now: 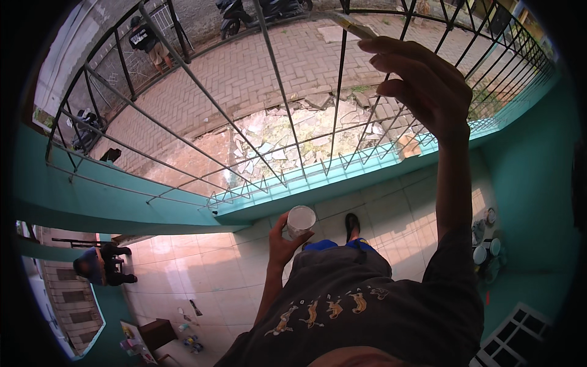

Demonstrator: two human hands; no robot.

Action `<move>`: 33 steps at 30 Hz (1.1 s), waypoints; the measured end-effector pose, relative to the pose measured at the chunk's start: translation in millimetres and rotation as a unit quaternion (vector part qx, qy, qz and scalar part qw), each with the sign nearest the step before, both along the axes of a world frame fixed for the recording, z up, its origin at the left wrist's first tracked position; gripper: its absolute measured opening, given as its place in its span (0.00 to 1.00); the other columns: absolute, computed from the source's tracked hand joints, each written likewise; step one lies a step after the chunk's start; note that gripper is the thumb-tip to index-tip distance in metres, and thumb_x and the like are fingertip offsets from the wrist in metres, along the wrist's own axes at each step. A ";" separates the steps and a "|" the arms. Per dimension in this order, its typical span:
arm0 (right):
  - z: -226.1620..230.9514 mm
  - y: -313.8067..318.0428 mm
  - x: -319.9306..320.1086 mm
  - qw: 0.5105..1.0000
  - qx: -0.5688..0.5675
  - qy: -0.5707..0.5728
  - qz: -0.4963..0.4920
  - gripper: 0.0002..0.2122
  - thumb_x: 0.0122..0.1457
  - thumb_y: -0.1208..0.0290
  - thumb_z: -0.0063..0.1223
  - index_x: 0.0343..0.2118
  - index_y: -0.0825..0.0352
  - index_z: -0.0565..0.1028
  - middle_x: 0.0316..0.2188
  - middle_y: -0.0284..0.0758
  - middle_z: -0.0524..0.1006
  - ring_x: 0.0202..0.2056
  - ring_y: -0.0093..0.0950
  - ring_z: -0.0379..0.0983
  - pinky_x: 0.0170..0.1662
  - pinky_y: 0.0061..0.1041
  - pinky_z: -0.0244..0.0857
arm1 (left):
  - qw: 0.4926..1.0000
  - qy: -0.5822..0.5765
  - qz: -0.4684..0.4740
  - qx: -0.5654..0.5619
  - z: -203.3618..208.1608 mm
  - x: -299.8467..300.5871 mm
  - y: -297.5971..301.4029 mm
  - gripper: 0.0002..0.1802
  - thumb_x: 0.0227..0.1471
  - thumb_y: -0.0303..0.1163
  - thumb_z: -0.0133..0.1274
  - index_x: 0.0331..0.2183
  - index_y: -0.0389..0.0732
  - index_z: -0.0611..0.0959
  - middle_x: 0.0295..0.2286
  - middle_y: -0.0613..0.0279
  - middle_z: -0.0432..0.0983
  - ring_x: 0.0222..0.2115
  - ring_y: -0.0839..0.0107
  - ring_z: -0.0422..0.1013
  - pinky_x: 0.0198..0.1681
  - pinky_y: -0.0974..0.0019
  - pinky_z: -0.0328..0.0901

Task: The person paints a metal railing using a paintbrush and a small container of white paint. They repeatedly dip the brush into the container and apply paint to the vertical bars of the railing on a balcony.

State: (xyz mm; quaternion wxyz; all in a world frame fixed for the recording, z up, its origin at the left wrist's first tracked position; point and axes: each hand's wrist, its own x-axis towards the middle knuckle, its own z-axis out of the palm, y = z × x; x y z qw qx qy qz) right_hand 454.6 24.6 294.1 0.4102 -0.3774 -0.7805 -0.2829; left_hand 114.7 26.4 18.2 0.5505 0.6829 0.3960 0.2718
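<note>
My left hand is wrapped round a small white cup at waist height, its round pale top facing up. Whether that top is a lid or white paint is hard to tell. Raised high at the right, my right hand grips a paintbrush between thumb and fingers. The brush points left, its tip against or just in front of an upright bar of the dark metal railing. Contact between bristles and bar cannot be made out.
Below the railing runs a turquoise ledge. Cans and pots stand by the right wall. A seated person is at the left on the tiled floor. Outside are another person, motorbikes and broken paving.
</note>
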 end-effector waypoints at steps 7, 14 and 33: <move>-13.6 6.3 -14.9 0.999 0.020 -0.029 0.023 0.15 0.48 0.63 0.68 0.35 0.63 0.75 0.40 0.34 0.82 0.33 0.28 0.81 0.30 0.22 0.76 | 1.000 -0.004 0.003 0.013 -7.7 -2.7 0.0 0.35 0.35 0.37 0.74 0.47 0.38 0.79 0.41 0.58 0.79 0.47 0.65 0.73 0.54 0.59 0.63; 3.4 -2.4 -13.2 0.998 0.059 0.026 0.021 0.11 0.50 0.66 0.67 0.32 0.64 0.77 0.43 0.32 0.81 0.38 0.26 0.81 0.35 0.20 0.77 | 1.000 0.002 -0.006 0.020 -2.4 -2.5 1.9 0.35 0.36 0.37 0.74 0.46 0.38 0.79 0.41 0.58 0.79 0.46 0.66 0.73 0.53 0.59 0.64; 3.3 -7.3 -3.2 0.996 -0.005 0.086 -0.039 0.06 0.55 0.69 0.63 0.35 0.61 0.81 0.41 0.29 0.82 0.36 0.22 0.81 0.36 0.21 0.76 | 0.999 -0.016 -0.031 0.025 -6.1 2.2 -2.6 0.34 0.36 0.37 0.74 0.46 0.39 0.79 0.40 0.58 0.79 0.45 0.66 0.74 0.53 0.59 0.64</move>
